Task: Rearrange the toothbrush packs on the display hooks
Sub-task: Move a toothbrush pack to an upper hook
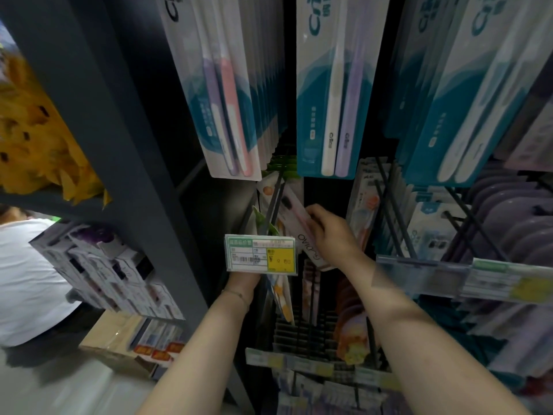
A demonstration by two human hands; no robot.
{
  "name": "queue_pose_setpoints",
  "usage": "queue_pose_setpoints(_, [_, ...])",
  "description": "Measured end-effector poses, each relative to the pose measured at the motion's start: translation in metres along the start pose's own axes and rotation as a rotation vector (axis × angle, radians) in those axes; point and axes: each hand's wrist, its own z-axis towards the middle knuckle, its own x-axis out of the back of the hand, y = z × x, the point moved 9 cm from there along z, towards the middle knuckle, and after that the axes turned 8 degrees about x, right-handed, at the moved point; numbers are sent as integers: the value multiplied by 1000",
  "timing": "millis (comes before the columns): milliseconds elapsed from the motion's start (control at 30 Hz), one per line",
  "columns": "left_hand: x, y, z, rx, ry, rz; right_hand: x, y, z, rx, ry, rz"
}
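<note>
My right hand (332, 232) grips a slim pink-and-white toothbrush pack (299, 223) at the middle of the display, next to a dark wire hook (276, 199). My left hand (242, 280) reaches up behind a price tag (260, 255) at that hook's end, so its fingers are hidden. More packs with green and orange print (263, 217) hang behind the tag. Large teal-and-white toothbrush packs (332, 94) hang in rows above.
A dark shelf upright (125, 151) stands at the left, with boxed goods (107, 274) and yellow packets (36, 130) beyond it. A person in a white top (27, 280) is at the far left. Bare hooks (392, 211) and purple packs (517, 217) fill the right. Lower hooks hold more packs (351, 324).
</note>
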Motion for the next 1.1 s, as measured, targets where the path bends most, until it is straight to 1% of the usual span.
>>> queue_pose_setpoints(100, [4,-2,5,-36,25,-7,-4,-8,5,83,-120,-233])
queue_pose_setpoints(167, [11,-6,7,-59,70,7,-12,-13,6,100,-205,-326])
queue_pose_setpoints(267, [23,-8,9,-149,163,77,-16,-16,-3,2,-239,-368])
queue_pose_setpoints(333, [26,-16,10,-175,159,137,-19,-12,-15,-69,-260,-371])
queue_pose_setpoints(367, [27,-24,12,-156,155,176,-21,-10,-22,-101,-280,-358])
queue_pose_setpoints(433, [39,-43,14,-89,212,307,-28,-2,-36,-167,-322,-324])
queue_pose_setpoints(500, [51,-59,10,-51,284,530,-31,8,-50,-229,-339,-320])
queue_pose_setpoints(533, [54,-64,6,-59,290,646,-31,14,-58,-255,-322,-322])
queue_pose_setpoints(633, [50,-77,-11,-112,254,910,-26,25,-84,-275,-284,-294])
queue_pose_setpoints(700, [44,-82,-24,-164,241,1054,-25,24,-101,-227,-326,-307])
queue_pose_setpoints(800, [20,-86,-47,-281,159,1173,-23,27,-122,-240,-375,-274])
queue_pose_setpoints(867, [2,-87,-64,-333,101,1206,-22,31,-138,-303,-440,-252])
queue_pose_setpoints(933, [-15,-87,-78,-367,46,1198,-14,27,-153,-337,-457,-226])
queue_pose_setpoints(1000, [-30,-86,-91,-383,-3,1141,-3,19,-164,-325,-464,-223])
queue_pose_setpoints(1100, [-45,-80,-108,-366,-23,1046,9,-1,-173,-257,-486,-212])
